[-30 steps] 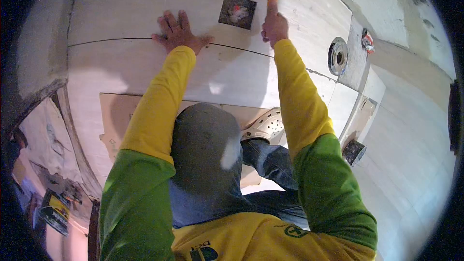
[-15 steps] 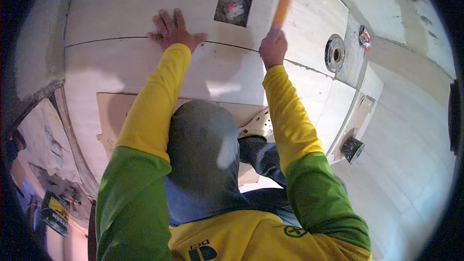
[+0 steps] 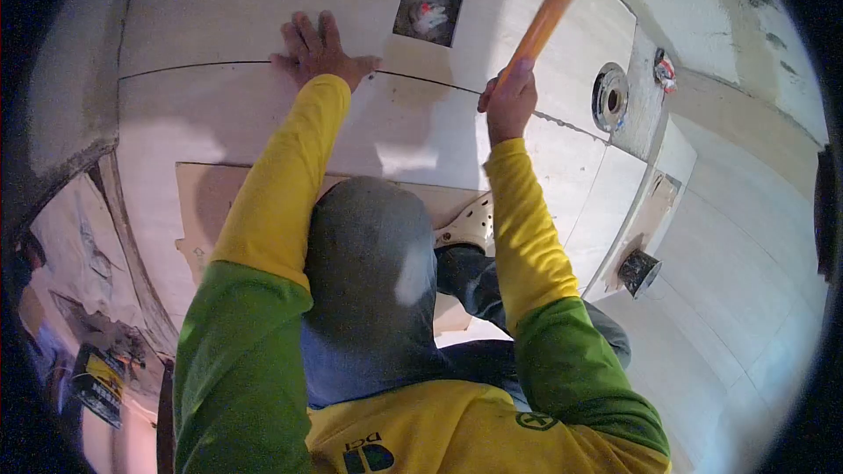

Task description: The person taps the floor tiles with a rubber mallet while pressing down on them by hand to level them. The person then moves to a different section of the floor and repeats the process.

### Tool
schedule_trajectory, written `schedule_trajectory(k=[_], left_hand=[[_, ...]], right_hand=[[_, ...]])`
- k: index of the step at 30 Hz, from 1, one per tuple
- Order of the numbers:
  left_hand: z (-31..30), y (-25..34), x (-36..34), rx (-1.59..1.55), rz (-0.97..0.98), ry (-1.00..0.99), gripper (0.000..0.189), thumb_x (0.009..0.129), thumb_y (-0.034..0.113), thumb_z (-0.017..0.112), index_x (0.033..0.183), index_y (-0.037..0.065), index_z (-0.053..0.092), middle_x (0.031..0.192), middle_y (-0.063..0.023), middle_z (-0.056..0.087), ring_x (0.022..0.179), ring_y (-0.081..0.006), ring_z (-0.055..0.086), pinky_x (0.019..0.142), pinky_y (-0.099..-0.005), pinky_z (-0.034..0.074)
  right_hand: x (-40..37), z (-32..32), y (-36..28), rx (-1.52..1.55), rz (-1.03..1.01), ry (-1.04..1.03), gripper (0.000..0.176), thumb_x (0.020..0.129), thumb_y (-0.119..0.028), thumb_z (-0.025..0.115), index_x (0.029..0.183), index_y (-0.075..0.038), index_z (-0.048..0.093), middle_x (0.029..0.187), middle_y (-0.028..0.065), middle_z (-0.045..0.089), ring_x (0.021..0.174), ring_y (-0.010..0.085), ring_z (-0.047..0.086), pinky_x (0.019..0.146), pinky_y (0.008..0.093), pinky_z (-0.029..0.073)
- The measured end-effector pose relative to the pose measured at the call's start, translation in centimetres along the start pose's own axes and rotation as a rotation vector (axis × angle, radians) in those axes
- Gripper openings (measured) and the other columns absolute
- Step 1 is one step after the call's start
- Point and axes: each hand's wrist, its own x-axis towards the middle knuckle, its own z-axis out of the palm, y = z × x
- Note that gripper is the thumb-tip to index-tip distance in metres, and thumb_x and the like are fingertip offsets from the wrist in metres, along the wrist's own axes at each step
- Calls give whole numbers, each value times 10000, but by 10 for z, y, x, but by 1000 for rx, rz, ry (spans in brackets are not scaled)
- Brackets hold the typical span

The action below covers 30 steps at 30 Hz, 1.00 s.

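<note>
My left hand (image 3: 320,54) lies flat with its fingers spread on a pale floor tile (image 3: 219,17), across the dark joint between two tiles. In my right hand (image 3: 509,104) is the handle of an orange mallet (image 3: 543,25), held above the tiles to the right. The mallet's head is at the top of the view, slightly smeared by motion. Between and beyond my hands, a square cutout (image 3: 428,14) in the tile shows rough grey material with something red and whitish inside.
A round drain fitting (image 3: 609,97) sits to the right, near a crumpled wrapper (image 3: 665,71). A dark pipe stub (image 3: 639,272) sticks up lower right. Cardboard (image 3: 198,202) lies under my knee. A black and yellow bag (image 3: 98,384) is at lower left. A wall edge runs along the upper right.
My right hand and the mallet have shifted a little right and down in the view, so the mallet's head now shows. My left hand has stayed in place on the tile.
</note>
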Motion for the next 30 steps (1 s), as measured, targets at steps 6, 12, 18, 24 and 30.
schedule_trajectory(k=[6, 12, 18, 24, 30], left_hand=[[-7, 3, 3, 7, -5, 5, 1183, 669, 776, 645, 1567, 198, 137, 1630, -163, 0, 1493, -386, -42, 1089, -721, 114], [-7, 4, 1, 17, -3, -2, 1184, 669, 785, 638, 1567, 198, 137, 1630, -161, 10, 1494, -381, -28, 1091, -719, 116], [-5, 4, -2, 50, -16, -14, 1189, 663, 797, 628, 1567, 197, 141, 1630, -158, 12, 1494, -380, -15, 1095, -712, 126], [-5, 3, 2, 26, -7, -20, 1206, 671, 794, 627, 1571, 188, 101, 1633, -150, -22, 1488, -403, -70, 1073, -753, 78], [-4, 2, 1, 35, -8, 1, 1201, 666, 807, 614, 1570, 195, 113, 1632, -156, -19, 1491, -394, -50, 1085, -729, 101]], right_hand=[[13, -10, -26, -111, 209, -97, 564, 972, -616, 415, 735, -105, 452, 507, 24, 428, 363, 144, 424, 329, 303, 370], [31, 17, 18, -581, -64, -186, 533, 1023, -461, 349, 883, 11, 552, 808, 255, 610, 777, 422, 613, 710, 464, 501], [7, 36, -21, -201, -25, -202, 591, 985, -586, 412, 768, -43, 498, 528, 51, 465, 379, 158, 469, 353, 334, 393], [7, 40, -41, -362, 182, -372, 575, 973, -579, 457, 782, -40, 517, 541, 30, 467, 414, 118, 473, 376, 311, 393], [23, 47, 20, -378, -186, -244, 590, 967, -607, 441, 778, -52, 515, 519, 31, 456, 355, 132, 423, 325, 314, 349]])
